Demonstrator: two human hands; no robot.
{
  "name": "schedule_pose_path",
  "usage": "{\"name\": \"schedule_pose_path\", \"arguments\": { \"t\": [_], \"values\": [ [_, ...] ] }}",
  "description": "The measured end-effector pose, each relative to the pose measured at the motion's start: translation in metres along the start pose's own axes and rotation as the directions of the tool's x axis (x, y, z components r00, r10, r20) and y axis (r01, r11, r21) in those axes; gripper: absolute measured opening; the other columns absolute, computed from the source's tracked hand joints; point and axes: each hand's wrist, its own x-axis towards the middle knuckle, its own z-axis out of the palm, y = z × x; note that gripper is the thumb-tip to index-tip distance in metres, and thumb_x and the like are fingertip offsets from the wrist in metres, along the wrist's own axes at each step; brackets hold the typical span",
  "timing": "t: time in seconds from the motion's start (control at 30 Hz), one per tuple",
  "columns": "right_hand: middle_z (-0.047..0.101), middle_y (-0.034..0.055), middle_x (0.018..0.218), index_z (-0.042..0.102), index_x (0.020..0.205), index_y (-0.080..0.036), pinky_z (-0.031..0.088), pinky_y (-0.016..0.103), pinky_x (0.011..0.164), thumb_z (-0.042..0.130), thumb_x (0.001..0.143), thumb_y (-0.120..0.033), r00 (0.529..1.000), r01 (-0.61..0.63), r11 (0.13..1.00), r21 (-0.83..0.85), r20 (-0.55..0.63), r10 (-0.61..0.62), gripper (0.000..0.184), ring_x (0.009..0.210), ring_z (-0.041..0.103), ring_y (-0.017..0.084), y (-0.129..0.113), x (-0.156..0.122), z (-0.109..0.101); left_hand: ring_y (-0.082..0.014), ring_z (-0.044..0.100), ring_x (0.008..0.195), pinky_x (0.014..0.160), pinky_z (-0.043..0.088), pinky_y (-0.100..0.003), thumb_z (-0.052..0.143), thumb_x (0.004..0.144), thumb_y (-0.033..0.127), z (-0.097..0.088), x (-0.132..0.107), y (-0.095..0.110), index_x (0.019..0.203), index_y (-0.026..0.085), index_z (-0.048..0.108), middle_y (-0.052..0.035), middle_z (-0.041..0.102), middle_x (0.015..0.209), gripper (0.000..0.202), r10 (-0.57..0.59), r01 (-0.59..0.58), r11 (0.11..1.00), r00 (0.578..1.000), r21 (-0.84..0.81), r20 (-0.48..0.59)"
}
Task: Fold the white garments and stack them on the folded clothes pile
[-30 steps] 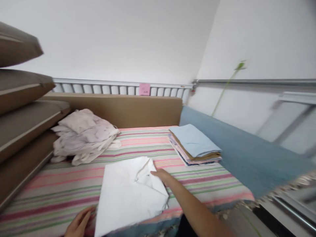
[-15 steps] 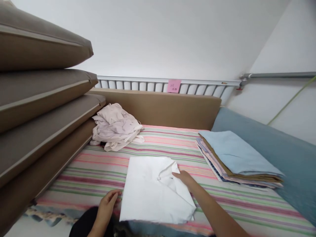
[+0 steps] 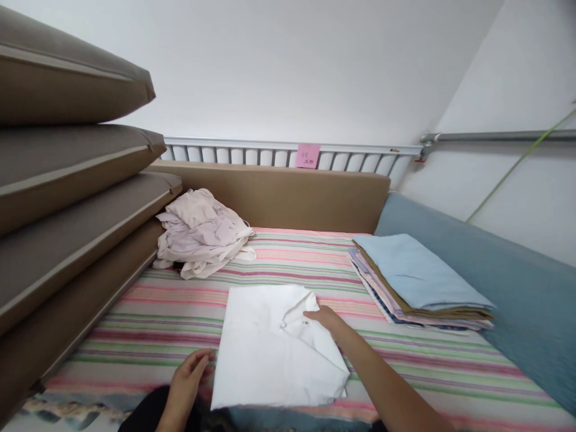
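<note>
striped cloth [image 3: 153, 330] spreads beneath my work in the head view. the white folded shirt [image 3: 256, 354] lies between my hands, with no clear long axis. my right hand [image 3: 326, 318] is nearer, fingertips at its upper right edge; i can't tell whether they pinch. my left hand [image 3: 191, 369], loosely curled and holding nothing visible, sits just beside its left edge. beyond my right, folded clothes [image 3: 423, 273] are stacked.
</note>
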Motion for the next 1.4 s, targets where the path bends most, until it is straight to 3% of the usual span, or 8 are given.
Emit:
{"name": "schedule_pose_path", "arguments": {
  "t": [0.37,0.5,0.6,0.77,0.97,1.23,1.3,1.4],
  "values": [
    [0.069,0.0123,0.071,0.063,0.071,-0.012,0.052,0.035,0.068,0.073,0.057,-0.018,0.997,-0.058,0.998,-0.006,0.058,0.059,0.018,0.070,0.067,0.025,-0.007,-0.005,-0.001,-0.0247,0.064,0.060,0.051,0.049,-0.031,0.070,0.058,0.037,0.060,0.039,0.055,0.067,0.011,0.064,-0.0097,0.068,0.061,0.028,-0.231,0.221,0.972,0.954,0.076,0.190],
    [0.070,0.0128,0.084,0.065,0.079,-0.014,0.051,0.034,0.077,0.074,0.059,-0.029,0.944,-0.085,0.992,0.096,0.327,0.049,0.027,0.081,0.067,0.024,0.001,-0.008,-0.013,-0.0247,0.067,0.069,0.064,0.053,-0.033,0.072,0.059,0.035,0.064,0.039,0.054,0.083,0.011,0.065,-0.0124,0.071,0.074,0.035,-0.240,0.282,0.957,0.903,-0.071,0.358],
    [0.070,0.0114,0.091,0.064,0.088,-0.015,0.048,0.034,0.083,0.072,0.063,-0.036,0.907,-0.091,0.983,0.159,0.421,0.016,0.033,0.088,0.065,0.023,0.006,-0.011,-0.018,-0.0240,0.067,0.068,0.065,0.053,-0.033,0.076,0.055,0.029,0.064,0.043,0.046,0.085,0.009,0.064,-0.0123,0.071,0.075,0.037,-0.204,0.267,0.955,0.906,-0.127,0.371],
    [0.068,0.0113,0.098,0.060,0.103,-0.013,0.049,0.034,0.080,0.064,0.070,-0.030,0.959,0.113,0.989,0.095,0.250,-0.134,0.037,0.086,0.065,0.021,0.016,-0.014,-0.006,-0.0221,0.065,0.059,0.059,0.053,-0.032,0.075,0.057,0.024,0.063,0.050,0.033,0.085,0.009,0.062,-0.0086,0.070,0.068,0.034,-0.195,0.247,0.959,0.931,-0.139,0.309],
    [0.070,0.0097,0.089,0.063,0.091,-0.010,0.048,0.029,0.067,0.055,0.074,-0.025,0.970,0.243,0.964,-0.110,0.045,-0.240,0.024,0.075,0.064,0.020,0.006,-0.029,0.005,-0.0203,0.065,0.056,0.056,0.053,-0.032,0.073,0.062,0.021,0.057,0.041,0.041,0.087,0.010,0.059,-0.0076,0.070,0.065,0.031,-0.220,0.259,0.959,0.938,-0.118,0.268],
    [0.068,0.0063,0.085,0.064,0.083,-0.012,0.043,0.024,0.059,0.053,0.073,-0.027,0.892,0.382,0.866,-0.323,-0.116,-0.437,0.021,0.073,0.061,0.019,-0.072,-0.134,-0.026,-0.0236,0.067,0.078,0.070,0.054,-0.035,0.069,0.066,0.037,0.086,0.008,0.063,0.108,0.014,0.054,-0.0114,0.071,0.088,0.050,-0.251,0.302,0.953,0.844,-0.034,0.475],
    [0.068,0.0060,0.086,0.065,0.083,-0.013,0.044,0.025,0.063,0.052,0.074,-0.028,0.867,0.389,0.821,-0.418,-0.135,-0.479,0.021,0.076,0.061,0.020,-0.091,-0.170,-0.045,-0.0247,0.066,0.087,0.069,0.054,-0.035,0.062,0.068,0.047,0.103,0.013,0.059,0.110,0.017,0.053,-0.0100,0.069,0.100,0.052,-0.190,0.182,0.981,0.824,0.068,0.534],
    [0.069,0.0056,0.087,0.066,0.082,-0.015,0.044,0.027,0.071,0.051,0.075,-0.028,0.837,0.341,0.753,-0.563,-0.183,-0.516,0.020,0.082,0.061,0.021,-0.114,-0.222,-0.081,-0.0268,0.063,0.096,0.073,0.054,-0.037,0.058,0.065,0.053,0.126,0.037,0.043,0.106,0.018,0.056,-0.0081,0.067,0.105,0.054,0.029,-0.178,0.952,0.862,0.250,0.506]
  ]
}}
